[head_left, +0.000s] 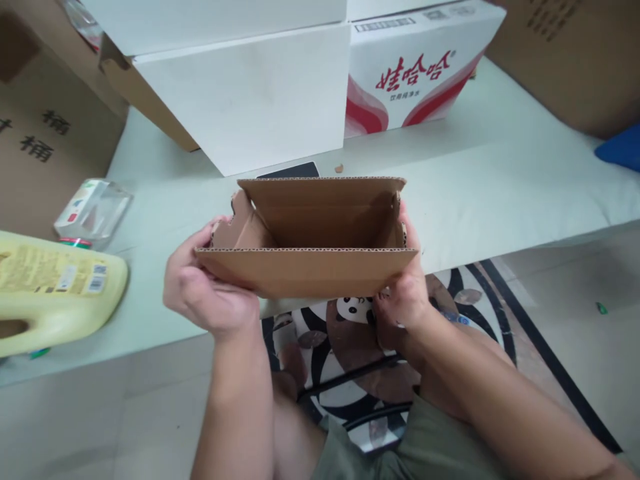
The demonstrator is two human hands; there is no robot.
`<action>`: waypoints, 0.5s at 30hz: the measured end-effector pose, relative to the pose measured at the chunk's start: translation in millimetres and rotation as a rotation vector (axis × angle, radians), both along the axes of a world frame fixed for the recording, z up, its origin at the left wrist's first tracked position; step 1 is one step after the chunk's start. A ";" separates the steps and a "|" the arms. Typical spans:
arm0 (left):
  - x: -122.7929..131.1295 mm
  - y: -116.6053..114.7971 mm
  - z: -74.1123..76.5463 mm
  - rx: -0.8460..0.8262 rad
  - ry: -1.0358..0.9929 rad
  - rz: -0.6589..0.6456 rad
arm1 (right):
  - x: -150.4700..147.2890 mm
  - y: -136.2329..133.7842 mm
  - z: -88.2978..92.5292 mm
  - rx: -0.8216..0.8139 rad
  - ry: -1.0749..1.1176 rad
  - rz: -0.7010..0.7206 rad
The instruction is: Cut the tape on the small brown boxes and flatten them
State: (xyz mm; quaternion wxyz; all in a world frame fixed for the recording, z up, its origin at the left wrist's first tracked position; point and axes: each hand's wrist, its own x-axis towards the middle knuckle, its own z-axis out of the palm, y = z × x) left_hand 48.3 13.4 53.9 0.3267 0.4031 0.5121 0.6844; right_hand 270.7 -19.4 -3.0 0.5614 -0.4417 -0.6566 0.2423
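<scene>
Between my two hands is a small brown cardboard box (305, 272), its top flaps raised and its inside visible and bare. My left hand (210, 290) grips the left end, fingers around the side flap and thumb toward the front. At the opposite end, my right hand (407, 287) is wrapped round the box's right side; part of its fingers is hidden behind the cardboard. The box is held over the near edge of the pale green tabletop (480, 193). Just behind it, a dark flat object (290, 171) lies partly covered by the box.
White cartons (250, 107) stand at the back, beside a red-and-white printed carton (410, 87). Large brown boxes (45, 140) (575, 60) flank the table. At left are a clear plastic bottle (103, 210) lying down and a yellow jug (60, 293). A blue object (620, 148) sits far right.
</scene>
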 end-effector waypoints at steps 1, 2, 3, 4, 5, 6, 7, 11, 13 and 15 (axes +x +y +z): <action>4.6 -2.2 2.0 -0.003 0.014 -0.007 | -0.7 0.9 -1.3 -0.003 -0.008 -0.007; 8.7 -5.1 4.1 -0.003 0.030 -0.012 | -1.3 1.8 -1.9 -0.003 -0.014 -0.014; 12.1 -8.7 6.0 0.004 0.051 -0.013 | -1.6 2.6 -1.7 0.003 -0.016 -0.020; 14.8 -12.6 7.5 0.021 0.076 -0.006 | -1.5 3.1 -0.7 0.021 -0.016 -0.028; 16.7 -16.7 8.3 0.056 0.101 0.010 | -1.0 3.4 0.9 0.047 -0.016 -0.039; 17.9 -20.5 8.4 0.117 0.119 0.035 | -0.4 3.3 2.8 0.079 -0.016 -0.055; 18.1 -23.8 7.6 0.194 0.130 0.058 | 0.3 2.9 4.9 0.111 -0.016 -0.071; 10.2 -30.3 -1.7 0.397 0.162 0.052 | 1.7 -0.7 11.8 0.202 0.009 -0.066; 4.3 -30.6 -7.0 0.390 0.194 0.029 | 1.1 -2.3 14.5 0.190 0.026 -0.034; 0.1 -30.3 -10.9 0.371 0.218 0.029 | 0.3 -2.9 17.4 0.150 0.055 -0.019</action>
